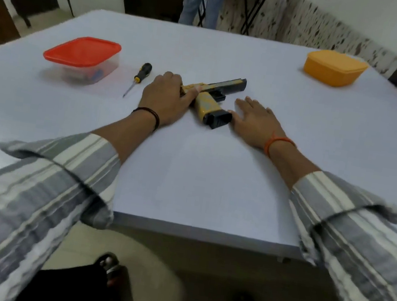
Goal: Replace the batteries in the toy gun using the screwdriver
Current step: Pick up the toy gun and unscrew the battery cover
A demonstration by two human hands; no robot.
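On tabletop (pixel 188 179), centre: left hand (pixel 166 96) lies over rear of toy gun (pixel 213 93), fingers curled round the yellow body, thumb along its near side. Right hand (pixel 253 120) lies flat, fingers straight and apart, fingertips touching the black magazine base at the grip's end; it holds nothing. Gun lies on its side, barrel pointing far right. Screwdriver (pixel 138 78) lies just left of left hand, untouched, tip toward near edge. Red-lidded clear box (pixel 82 58) further left. Orange box (pixel 333 68) far right, lid on, well apart.
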